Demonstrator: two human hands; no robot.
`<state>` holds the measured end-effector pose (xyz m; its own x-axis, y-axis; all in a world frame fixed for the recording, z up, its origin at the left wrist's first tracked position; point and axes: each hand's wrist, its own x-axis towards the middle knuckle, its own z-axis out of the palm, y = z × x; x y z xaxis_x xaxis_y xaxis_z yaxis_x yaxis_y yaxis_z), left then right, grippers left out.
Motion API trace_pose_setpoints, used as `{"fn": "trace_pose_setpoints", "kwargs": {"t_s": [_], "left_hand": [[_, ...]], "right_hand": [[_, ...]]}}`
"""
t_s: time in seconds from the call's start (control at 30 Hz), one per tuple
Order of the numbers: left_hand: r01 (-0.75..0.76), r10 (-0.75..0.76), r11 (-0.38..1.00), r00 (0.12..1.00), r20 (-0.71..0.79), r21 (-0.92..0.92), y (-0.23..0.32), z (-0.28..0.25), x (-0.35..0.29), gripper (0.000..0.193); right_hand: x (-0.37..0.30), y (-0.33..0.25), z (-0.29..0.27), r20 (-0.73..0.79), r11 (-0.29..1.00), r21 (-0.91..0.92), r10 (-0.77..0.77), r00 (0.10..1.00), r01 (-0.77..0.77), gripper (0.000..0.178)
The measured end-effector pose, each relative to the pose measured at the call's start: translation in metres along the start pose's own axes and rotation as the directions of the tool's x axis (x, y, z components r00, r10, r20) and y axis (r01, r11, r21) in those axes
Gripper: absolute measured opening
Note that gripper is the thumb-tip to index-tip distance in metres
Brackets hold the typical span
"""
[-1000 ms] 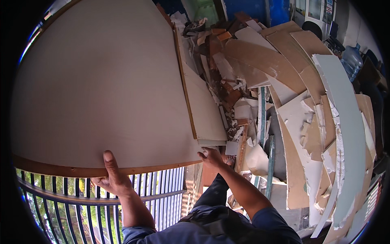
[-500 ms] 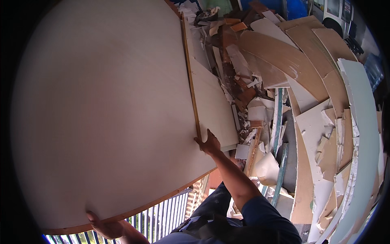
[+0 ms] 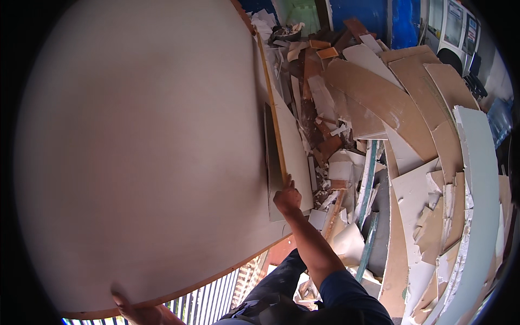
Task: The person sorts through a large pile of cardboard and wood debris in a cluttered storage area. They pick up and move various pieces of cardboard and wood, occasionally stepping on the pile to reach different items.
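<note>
A large pale panel (image 3: 146, 151) with a brown wooden edge fills the left side. Around its lower edge is my left hand (image 3: 140, 312), thumb on the pale face and fingers hidden beneath. My right hand (image 3: 288, 200) is closed on the lower end of a thin yellowish wooden strip (image 3: 273, 108). This strip runs up along the panel's right side, its lower part standing away from the panel. Beyond it leans a smaller cream board (image 3: 297, 157), and a dark gap shows between strip and panel.
Broken brown boards (image 3: 379, 97) and torn plasterboard pieces lie heaped on the right. A long pale green board (image 3: 479, 216) stands along the far right. Green-edged strips (image 3: 367, 184) lie near my legs. White railings (image 3: 211, 295) show below the panel.
My right hand has closed round the strip's lower end and moved slightly right and down. The strip has swung away from the panel, revealing a dark gap. My left hand keeps its hold.
</note>
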<state>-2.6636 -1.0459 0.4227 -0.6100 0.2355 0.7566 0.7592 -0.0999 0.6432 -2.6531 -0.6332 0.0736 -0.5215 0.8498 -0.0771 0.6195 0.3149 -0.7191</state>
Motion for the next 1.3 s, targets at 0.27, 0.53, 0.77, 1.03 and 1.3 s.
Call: {"fn": "trace_pose_setpoints", "kwargs": {"t_s": [0.27, 0.53, 0.77, 1.03, 1.3], "left_hand": [[-0.037, 0.081, 0.967, 0.983, 0.167, -0.252, -0.010, -0.007, -0.001, 0.052], [0.041, -0.047, 0.975, 0.999, -0.025, -0.217, -0.009, 0.009, -0.005, 0.052], [0.234, -0.253, 0.967, 0.870, -0.423, -0.099, 0.013, 0.081, -0.007, 0.057], [0.120, -0.144, 0.989, 0.928, -0.344, -0.089, 0.026, 0.088, 0.006, 0.056], [0.033, -0.046, 0.998, 0.961, -0.274, -0.051, 0.036, 0.097, 0.017, 0.044]], "right_hand": [[0.014, 0.044, -0.076, -0.020, 0.963, -0.088, 0.252, 0.967, -0.253, 0.068], [0.057, 0.152, -0.202, -0.261, 0.978, -0.191, 0.035, 0.965, -0.087, 0.038], [-0.008, 0.125, -0.373, -0.339, 0.933, -0.350, -0.041, 0.940, -0.086, 0.041], [-0.175, 0.053, -0.489, -0.348, 0.842, -0.528, -0.095, 0.933, -0.112, 0.045], [-0.420, 0.027, -0.629, -0.330, 0.374, -0.888, -0.108, 0.938, -0.269, 0.035]]}}
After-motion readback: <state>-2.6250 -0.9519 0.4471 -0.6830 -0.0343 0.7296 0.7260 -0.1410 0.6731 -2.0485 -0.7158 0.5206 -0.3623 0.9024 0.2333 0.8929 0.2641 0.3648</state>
